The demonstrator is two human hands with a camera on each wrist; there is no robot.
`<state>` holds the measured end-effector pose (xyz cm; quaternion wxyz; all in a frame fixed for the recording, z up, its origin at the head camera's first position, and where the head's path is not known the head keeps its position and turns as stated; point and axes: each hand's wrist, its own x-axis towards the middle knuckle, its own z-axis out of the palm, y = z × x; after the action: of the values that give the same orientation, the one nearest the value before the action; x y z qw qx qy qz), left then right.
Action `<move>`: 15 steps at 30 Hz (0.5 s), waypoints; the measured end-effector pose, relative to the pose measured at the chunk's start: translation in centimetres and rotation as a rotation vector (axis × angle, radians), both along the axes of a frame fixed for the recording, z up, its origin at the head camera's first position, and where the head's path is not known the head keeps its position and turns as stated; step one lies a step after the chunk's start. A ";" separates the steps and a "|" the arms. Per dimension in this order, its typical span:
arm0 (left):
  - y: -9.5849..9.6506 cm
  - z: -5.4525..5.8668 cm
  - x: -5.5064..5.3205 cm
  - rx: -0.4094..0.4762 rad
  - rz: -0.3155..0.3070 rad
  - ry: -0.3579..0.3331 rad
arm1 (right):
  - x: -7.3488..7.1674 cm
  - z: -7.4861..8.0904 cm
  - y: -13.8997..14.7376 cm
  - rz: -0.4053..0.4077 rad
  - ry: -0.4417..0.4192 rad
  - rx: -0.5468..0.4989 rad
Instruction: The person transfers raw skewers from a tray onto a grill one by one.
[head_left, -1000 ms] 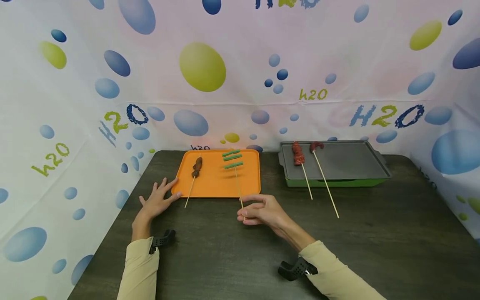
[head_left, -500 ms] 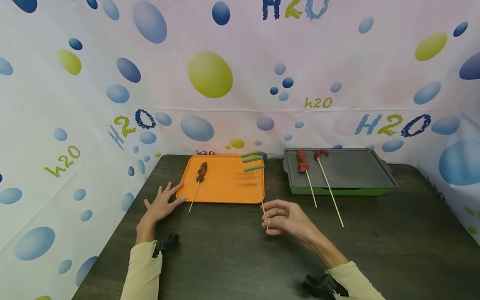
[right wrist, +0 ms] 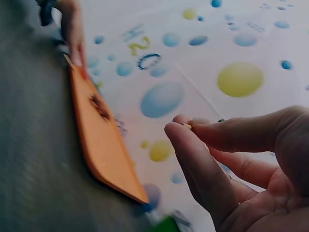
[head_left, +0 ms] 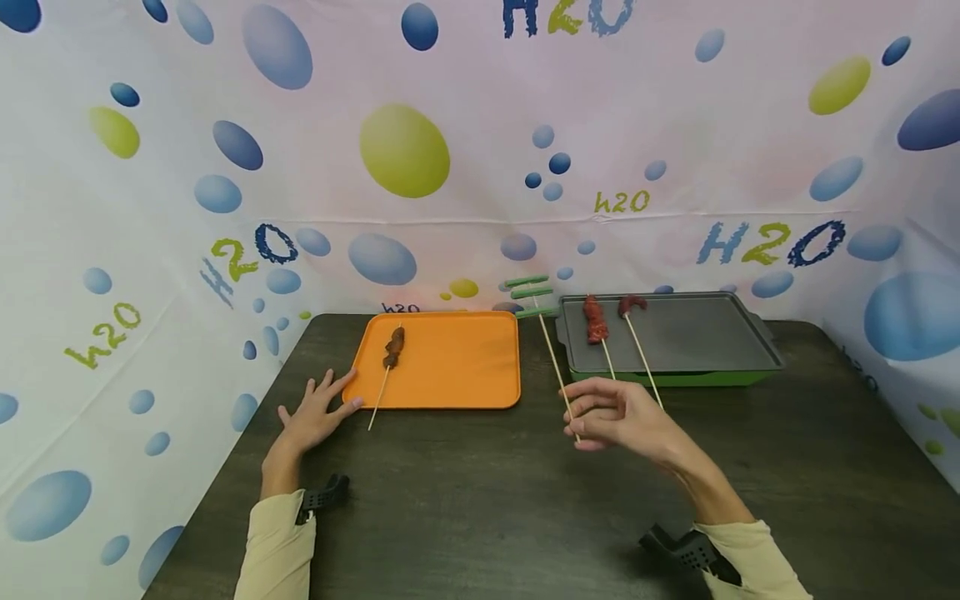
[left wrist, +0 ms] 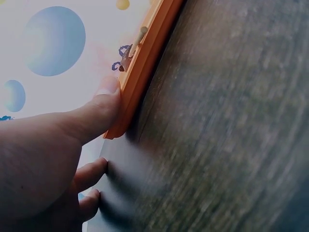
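Observation:
My right hand (head_left: 618, 421) pinches the lower stick of a skewer (head_left: 552, 354) threaded with several green pieces. The skewer is raised and tilted, its green end in front of the grill pan's left edge. Only the stick's butt end (right wrist: 187, 126) shows clearly between thumb and fingertips in the right wrist view. With fingers spread, my left hand (head_left: 306, 423) rests at the near-left corner of an orange tray (head_left: 468, 367); its thumb (left wrist: 107, 92) touches the rim. One skewer of brown meat chunks (head_left: 393, 347) lies on the tray, its stick overhanging the front edge.
A grey grill pan (head_left: 697, 337) with green sides stands right of the tray. Across its left part lie a red meat skewer (head_left: 596, 321) and a skewer with a curled reddish piece (head_left: 632, 305), sticks jutting forward. A patterned cloth backdrop (head_left: 465, 150) rises behind the dark table (head_left: 450, 500).
My right hand has carried the skewer of green pieces rightward, from above the orange tray to beside the grill pan. My left hand has stayed at the tray's corner.

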<state>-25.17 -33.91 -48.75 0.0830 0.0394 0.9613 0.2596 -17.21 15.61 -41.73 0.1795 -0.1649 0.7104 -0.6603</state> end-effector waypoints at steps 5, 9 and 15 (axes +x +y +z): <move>0.1 -0.1 0.2 -0.009 0.001 -0.027 | -0.2 1.2 2.9 -0.048 0.046 0.022; 0.0 -0.3 0.2 -0.010 0.001 -0.026 | -0.1 1.9 5.2 -0.107 0.070 0.039; 0.1 0.0 -0.1 -0.006 -0.003 -0.019 | -0.1 2.0 8.7 -0.196 0.138 0.082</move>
<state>-25.22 -33.80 -48.79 0.0925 0.0380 0.9613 0.2569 -17.29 24.27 -39.75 0.0714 -0.1321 0.7600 -0.6323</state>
